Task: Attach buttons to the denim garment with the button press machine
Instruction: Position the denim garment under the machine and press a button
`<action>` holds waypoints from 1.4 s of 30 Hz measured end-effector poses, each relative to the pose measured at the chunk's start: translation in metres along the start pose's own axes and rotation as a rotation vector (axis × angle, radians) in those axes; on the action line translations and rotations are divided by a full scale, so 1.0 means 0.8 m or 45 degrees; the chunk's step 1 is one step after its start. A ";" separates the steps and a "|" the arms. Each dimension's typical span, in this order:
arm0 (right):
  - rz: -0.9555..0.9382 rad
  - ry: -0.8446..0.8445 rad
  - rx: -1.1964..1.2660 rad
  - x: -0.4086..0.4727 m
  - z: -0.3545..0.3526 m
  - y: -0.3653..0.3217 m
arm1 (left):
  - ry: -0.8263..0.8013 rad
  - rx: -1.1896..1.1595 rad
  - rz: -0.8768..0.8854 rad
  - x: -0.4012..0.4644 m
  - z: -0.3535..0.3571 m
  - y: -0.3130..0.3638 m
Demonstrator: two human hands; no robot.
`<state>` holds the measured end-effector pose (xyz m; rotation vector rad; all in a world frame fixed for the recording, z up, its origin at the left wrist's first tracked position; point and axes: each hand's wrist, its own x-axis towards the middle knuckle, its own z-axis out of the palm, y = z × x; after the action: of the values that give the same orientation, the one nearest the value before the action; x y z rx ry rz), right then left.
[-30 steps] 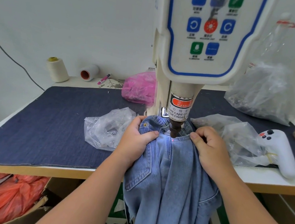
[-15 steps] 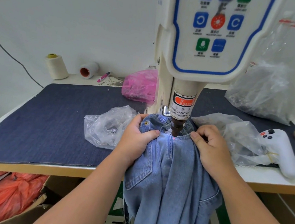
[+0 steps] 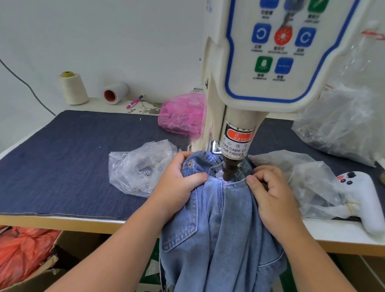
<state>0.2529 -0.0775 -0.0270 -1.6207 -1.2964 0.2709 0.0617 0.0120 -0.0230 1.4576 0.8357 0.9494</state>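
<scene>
While both hands grip the denim garment (image 3: 222, 233), left hand (image 3: 177, 187) and right hand (image 3: 274, 198) flank the button press machine (image 3: 264, 58), whose punch (image 3: 229, 171) meets the waistband.

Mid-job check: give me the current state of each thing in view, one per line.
Blue denim garment: bunched under press, hanging off table edge.
Left hand: grips waistband.
Right hand: pinches waistband.
Dark metal press punch: just above fabric.
Brass button: attached.
Cream thread cone: upright.
White roll: lying sideways.
</scene>
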 end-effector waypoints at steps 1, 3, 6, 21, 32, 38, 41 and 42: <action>0.006 -0.005 -0.004 0.001 0.000 0.000 | 0.014 0.020 0.011 0.000 0.001 0.000; 0.026 -0.015 -0.012 0.002 0.002 0.000 | 0.047 0.067 0.037 0.001 0.004 0.000; 0.035 -0.011 -0.034 0.004 0.004 -0.001 | 0.091 0.128 0.059 0.002 0.007 0.000; 0.023 0.057 -0.107 0.006 0.007 0.001 | 0.097 0.214 0.066 0.005 0.006 -0.003; 0.004 0.076 -0.101 0.004 0.003 0.005 | 0.052 0.115 0.048 0.003 0.005 -0.001; -0.007 0.075 -0.067 0.002 0.000 0.011 | 0.022 0.071 0.029 0.005 0.004 -0.002; -0.013 0.067 -0.060 0.003 0.000 0.012 | 0.016 0.082 0.030 0.005 0.003 -0.003; -0.014 0.066 -0.063 0.003 0.000 0.012 | 0.016 0.083 0.029 0.005 0.002 -0.003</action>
<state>0.2595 -0.0750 -0.0333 -1.6515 -1.2808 0.1901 0.0653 0.0154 -0.0248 1.5211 0.8678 0.9571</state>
